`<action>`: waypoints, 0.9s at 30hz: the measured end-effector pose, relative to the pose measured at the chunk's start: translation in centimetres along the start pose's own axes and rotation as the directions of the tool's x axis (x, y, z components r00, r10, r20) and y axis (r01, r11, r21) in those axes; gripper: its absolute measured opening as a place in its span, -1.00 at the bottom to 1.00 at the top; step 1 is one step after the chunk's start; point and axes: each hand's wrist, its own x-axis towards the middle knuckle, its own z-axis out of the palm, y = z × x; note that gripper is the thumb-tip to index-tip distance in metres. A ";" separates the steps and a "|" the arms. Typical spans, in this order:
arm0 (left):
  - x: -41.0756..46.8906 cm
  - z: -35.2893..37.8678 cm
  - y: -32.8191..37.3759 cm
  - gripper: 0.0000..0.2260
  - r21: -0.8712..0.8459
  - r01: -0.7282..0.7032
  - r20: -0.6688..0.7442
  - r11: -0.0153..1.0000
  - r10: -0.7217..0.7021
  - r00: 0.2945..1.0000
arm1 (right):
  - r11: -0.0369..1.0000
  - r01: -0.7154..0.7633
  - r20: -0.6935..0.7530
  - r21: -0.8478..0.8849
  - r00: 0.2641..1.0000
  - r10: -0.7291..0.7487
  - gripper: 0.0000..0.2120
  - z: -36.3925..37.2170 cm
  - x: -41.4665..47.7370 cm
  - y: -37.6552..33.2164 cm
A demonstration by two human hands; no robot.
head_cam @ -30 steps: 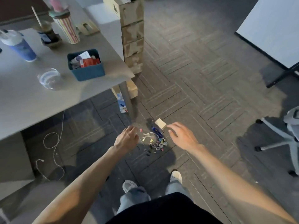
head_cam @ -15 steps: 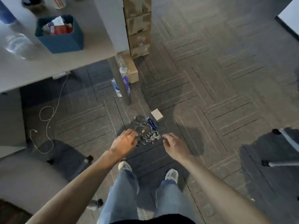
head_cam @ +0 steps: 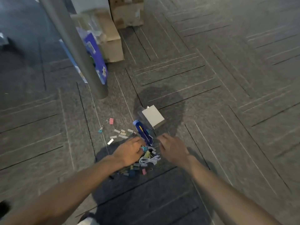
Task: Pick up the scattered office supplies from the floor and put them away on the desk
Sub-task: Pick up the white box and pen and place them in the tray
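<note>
Head view, floor level. Left hand (head_cam: pixel 129 151): palm down on the near-left part of the heap, fingers reaching in among the clips; whether they pinch anything cannot be told. Right hand (head_cam: pixel 172 149): palm down just right of the heap, fingers loosely bent and holding nothing, forefinger tip near the stapler's tail. Heap of small binder clips (head_cam: pixel 138 168): mixed pink, teal, yellow and dark, lying on the carpet floor (head_cam: pixel 227 95) between and below the two hands. White cable (head_cam: pixel 148 159): coiled, on the heap between the wrists. Blue stapler (head_cam: pixel 142 132): long, yellow stripe on top, lying beyond the fingertips. White block (head_cam: pixel 152 117): squarish, tilted, touching the stapler's far end. Staple strips (head_cam: pixel 121 133): pale, strewn left of the stapler. Pink clip (head_cam: pixel 111 120) and teal clip (head_cam: pixel 100 129): strays, further left. Bench leg (head_cam: pixel 76 51): grey post, far left. Blue carton (head_cam: pixel 97 62) and cardboard boxes (head_cam: pixel 113 46): behind it. Open carpet lies right of the heap.
</note>
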 end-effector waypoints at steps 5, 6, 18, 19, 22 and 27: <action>8.9 6.3 -7.6 -0.56 0.268 -0.161 -0.037 0.950 0.177 0.984 | 0.995 -0.070 -0.169 0.075 0.982 0.082 -0.72 8.9 7.7 5.3; 10.2 7.0 -8.5 -0.48 0.348 -0.206 0.003 0.915 0.218 0.976 | 0.992 -0.085 -0.213 0.098 0.972 0.104 -0.72 9.9 9.1 6.0; 11.3 7.7 -10.3 -0.68 0.527 -0.271 0.016 0.806 0.309 0.951 | 0.847 -0.466 -0.023 0.256 0.873 0.487 -0.09 10.6 16.5 5.8; 11.0 7.7 -10.4 -0.71 0.505 -0.294 -0.023 0.811 0.353 0.935 | 0.849 -0.468 -0.022 0.246 0.872 0.488 -0.08 10.6 16.7 5.7; 9.8 7.4 -11.1 -0.84 0.410 -0.348 -0.097 0.843 0.419 0.903 | 0.811 -0.501 -0.010 0.304 0.849 0.528 -0.08 10.4 17.4 5.9; 7.8 6.4 -14.0 -0.88 0.371 -0.259 -0.150 0.892 0.332 0.931 | 0.738 -0.517 0.090 0.434 0.840 0.535 -0.22 8.9 18.0 6.6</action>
